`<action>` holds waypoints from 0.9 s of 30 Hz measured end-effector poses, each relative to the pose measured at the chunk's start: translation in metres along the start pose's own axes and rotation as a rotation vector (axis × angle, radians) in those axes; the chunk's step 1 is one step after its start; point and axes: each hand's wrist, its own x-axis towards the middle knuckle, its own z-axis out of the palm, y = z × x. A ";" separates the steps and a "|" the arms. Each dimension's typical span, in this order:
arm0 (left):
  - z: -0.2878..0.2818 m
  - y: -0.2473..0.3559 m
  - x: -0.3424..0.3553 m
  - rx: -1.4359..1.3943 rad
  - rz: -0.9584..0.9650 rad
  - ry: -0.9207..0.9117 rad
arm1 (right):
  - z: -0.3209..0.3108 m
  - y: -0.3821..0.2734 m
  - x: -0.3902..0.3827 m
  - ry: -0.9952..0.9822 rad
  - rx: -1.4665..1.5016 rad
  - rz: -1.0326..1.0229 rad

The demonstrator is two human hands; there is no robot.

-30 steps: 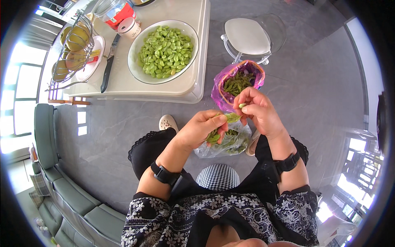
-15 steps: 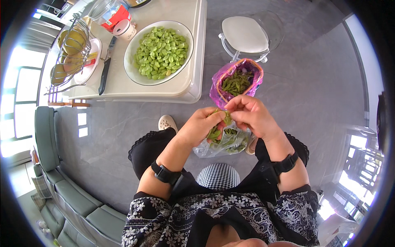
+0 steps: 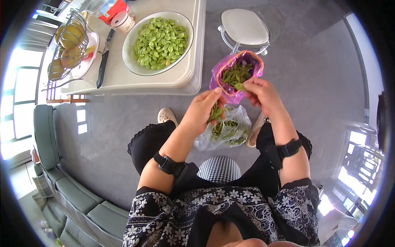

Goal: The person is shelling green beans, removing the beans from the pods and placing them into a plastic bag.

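My left hand point(image 3: 201, 110) is closed on a small bunch of green pods point(image 3: 215, 112). My right hand point(image 3: 261, 95) pinches a green piece point(image 3: 239, 86), probably a pod, over the rim of a pink-purple plastic bag point(image 3: 225, 66) with an orange edge, which holds dark green pods point(image 3: 235, 74). Just below my hands, a clear plastic bag point(image 3: 242, 127) with more pods rests between my feet. A white bowl point(image 3: 128, 57) full of shelled pale green beans point(image 3: 160, 39) stands on the table at upper left.
The cream table point(image 3: 193, 70) also carries a wire fruit basket point(image 3: 72, 24), a knife point(image 3: 103, 68), a cup point(image 3: 122, 20) and a jar point(image 3: 105, 10). A white-seated chair point(image 3: 245, 26) is beyond the pink bag. A grey sofa point(image 3: 70, 189) lines the lower left; a checked stool point(image 3: 219, 168) is under me.
My hands came together over the pods, then drew apart and moved up and forward. The pale bean earlier in my right fingers is out of sight; a flatter green piece is there now.
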 end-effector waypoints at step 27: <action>-0.019 0.009 -0.016 -0.056 -0.023 0.051 | 0.038 0.220 0.191 -0.262 -1.152 -0.158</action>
